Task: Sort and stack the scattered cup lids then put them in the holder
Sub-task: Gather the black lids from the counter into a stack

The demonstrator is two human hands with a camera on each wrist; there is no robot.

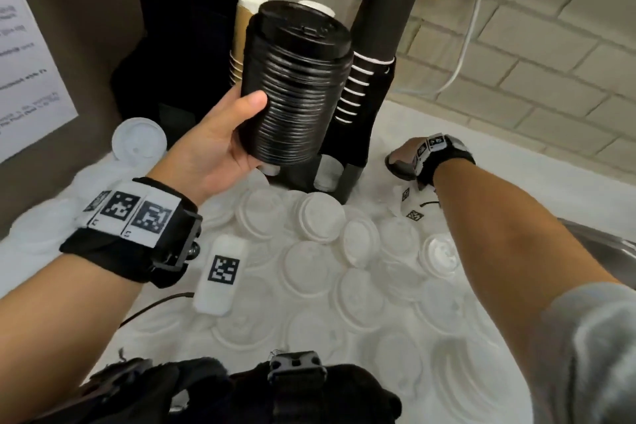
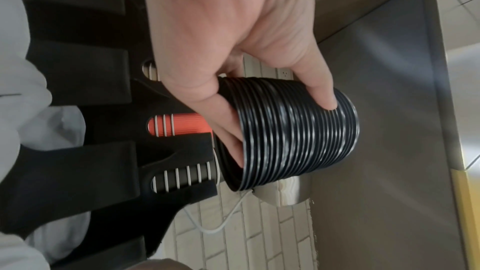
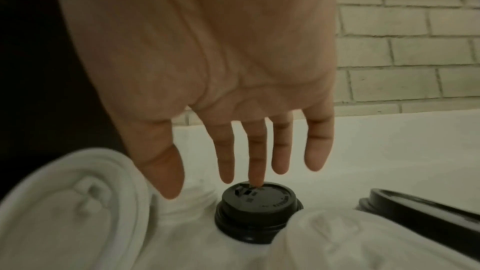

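Observation:
My left hand is raised in front of the black holder and grips a tall stack of black lids by the lower end, thumb on the near side. In the left wrist view the thumb and fingers of my left hand curl round the stack of black lids. My right hand reaches right of the holder with straight fingers; the middle fingertip touches a small stack of black lids. Another black lid lies to its right. Several white lids are scattered over the counter.
The holder carries a tall column of black cups and brown cups. A white tagged device with a cable lies on the lids near my left wrist. A metal sink rim shows at right. The brick wall stands behind.

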